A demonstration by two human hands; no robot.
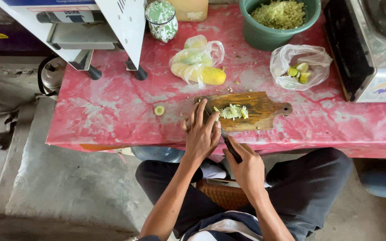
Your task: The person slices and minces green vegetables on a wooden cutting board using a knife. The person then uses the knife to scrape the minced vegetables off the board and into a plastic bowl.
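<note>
Wooden cutting board (264, 111) lies under your left hand (200, 134), whose fingers spread flat and rest on its near left end, gripping nothing. Your right hand (246, 167) is curled closed around the dark handle of a knife (223, 136), blade angled up toward the pile of chopped pale-green pieces (232, 111) on the board. Both forearms reach forward from your lap. Beyond sit a bagged yellow fruit (197, 64) and a green bowl (264, 35).
</note>
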